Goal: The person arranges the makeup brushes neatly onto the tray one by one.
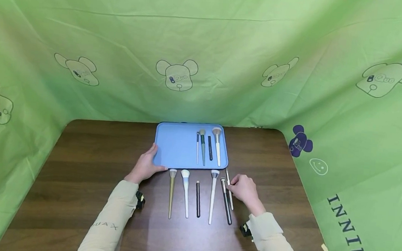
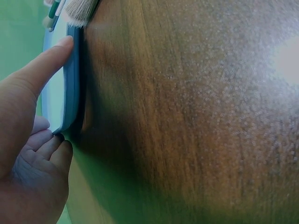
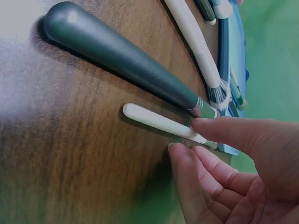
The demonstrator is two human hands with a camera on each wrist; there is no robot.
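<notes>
My left hand point(image 1: 146, 167) grips the near left corner of a blue tray point(image 1: 176, 144), its thumb along the front rim and its fingers bent at the side. Over a slim white makeup brush point(image 3: 156, 120) on the table, my right hand point(image 1: 243, 188) has its thumb at one side and its fingers at the other. A gap shows between the index fingertip and the handle in the right wrist view. Beside that brush lies a black-handled brush point(image 1: 226, 201). A white brush point(image 1: 212, 198), a short dark brush point(image 1: 198, 199), a white-and-blue brush point(image 1: 185, 192) and a gold-handled brush point(image 1: 171, 194) continue the row leftward.
On the tray's right half lie a thin brush point(image 1: 197, 149), a green brush point(image 1: 203, 147), a black brush point(image 1: 210, 148) and a white-handled brush point(image 1: 218, 147). A green printed cloth point(image 1: 229, 44) stands around the back and sides of the wooden table point(image 1: 90, 159).
</notes>
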